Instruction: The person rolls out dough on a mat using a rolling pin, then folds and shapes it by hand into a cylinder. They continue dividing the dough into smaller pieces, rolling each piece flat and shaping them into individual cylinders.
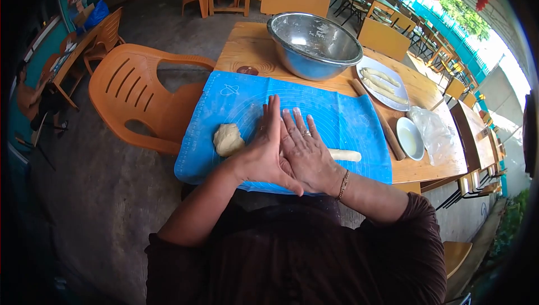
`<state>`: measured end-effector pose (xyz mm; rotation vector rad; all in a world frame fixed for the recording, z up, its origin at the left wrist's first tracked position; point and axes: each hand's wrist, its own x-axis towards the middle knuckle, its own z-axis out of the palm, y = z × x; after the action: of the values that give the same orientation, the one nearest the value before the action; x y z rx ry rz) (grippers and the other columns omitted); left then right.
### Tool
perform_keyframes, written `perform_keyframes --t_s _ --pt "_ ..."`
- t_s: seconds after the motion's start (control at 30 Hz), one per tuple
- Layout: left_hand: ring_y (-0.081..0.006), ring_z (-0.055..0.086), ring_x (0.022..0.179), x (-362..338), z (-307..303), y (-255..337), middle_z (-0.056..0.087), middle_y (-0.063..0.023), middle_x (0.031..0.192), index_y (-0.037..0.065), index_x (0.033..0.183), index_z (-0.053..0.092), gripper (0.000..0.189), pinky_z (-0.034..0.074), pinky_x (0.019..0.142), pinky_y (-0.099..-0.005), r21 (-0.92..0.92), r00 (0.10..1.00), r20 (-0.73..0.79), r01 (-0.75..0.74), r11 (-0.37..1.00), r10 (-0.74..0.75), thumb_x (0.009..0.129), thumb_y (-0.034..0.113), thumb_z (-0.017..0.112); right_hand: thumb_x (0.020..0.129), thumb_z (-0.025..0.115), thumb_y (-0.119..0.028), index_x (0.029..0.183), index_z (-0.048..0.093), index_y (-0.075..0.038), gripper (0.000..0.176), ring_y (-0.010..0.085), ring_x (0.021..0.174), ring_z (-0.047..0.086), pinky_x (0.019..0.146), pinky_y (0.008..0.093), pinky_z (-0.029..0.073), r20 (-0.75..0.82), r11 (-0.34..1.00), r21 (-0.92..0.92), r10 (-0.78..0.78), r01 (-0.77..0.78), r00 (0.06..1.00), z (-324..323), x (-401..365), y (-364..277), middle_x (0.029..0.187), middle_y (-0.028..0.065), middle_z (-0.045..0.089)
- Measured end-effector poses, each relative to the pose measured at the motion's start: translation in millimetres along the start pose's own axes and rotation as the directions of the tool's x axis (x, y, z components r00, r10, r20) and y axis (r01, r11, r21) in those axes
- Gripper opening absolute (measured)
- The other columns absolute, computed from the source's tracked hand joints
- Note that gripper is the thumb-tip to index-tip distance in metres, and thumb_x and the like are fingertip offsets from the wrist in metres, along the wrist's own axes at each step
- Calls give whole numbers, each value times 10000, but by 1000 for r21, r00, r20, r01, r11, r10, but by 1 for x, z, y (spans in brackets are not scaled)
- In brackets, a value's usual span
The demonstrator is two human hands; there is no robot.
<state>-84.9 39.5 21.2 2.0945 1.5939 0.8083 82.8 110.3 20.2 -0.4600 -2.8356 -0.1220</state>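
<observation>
Remotely, I saw the left hand [263, 151], thumb splayed, edge-on against the flat, outstretched right hand [307, 156]; the dough rope [346, 155] seemed to need even pressure.

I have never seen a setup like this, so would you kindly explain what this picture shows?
There is no machine: these are a person's bare hands, seen from a camera worn on the head. The left hand and right hand are together over a blue mat, with nothing visibly held. On the mat lie a dough ball and a partly hidden dough strip. The wooden table also bears a metal bowl, a plate with more dough, a rolling pin, a small bowl and a plastic bag.
</observation>
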Motion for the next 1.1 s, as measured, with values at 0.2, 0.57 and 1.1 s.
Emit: perform_keyframes --t_s 0.2,0.57,1.1 --pt "-363 -169 1480 1 4 -10 -198 -245 1590 11 1507 -195 1037 -32 1199 -478 -570 965 -247 -68 818 -92 924 762 216 992 323 -573 1472 239 124 850 457 1455 192 1190 546 118 63 918 9 394 -396 917 14 40 30 1516 344 266" --pt "-367 -179 1478 4 6 -8 -217 -254 1580 -3 1503 -194 966 -10 1202 -483 -474 961 -258 -41 879 -95 960 708 171 985 414 -535 1469 177 144 867 521 1425 207 1165 587 165 -31 985 20 172 -171 985 -2 5 -2 1495 380 258" --pt "-438 -126 1475 4 8 -5 -191 -323 1558 -36 1511 -133 1003 27 1198 -509 -355 973 -202 29 934 -107 950 721 211 973 451 -506 1484 168 119 855 532 1407 243 1146 598 217 -28 988 -12 155 -155 988 -3 5 -1 1489 403 237"
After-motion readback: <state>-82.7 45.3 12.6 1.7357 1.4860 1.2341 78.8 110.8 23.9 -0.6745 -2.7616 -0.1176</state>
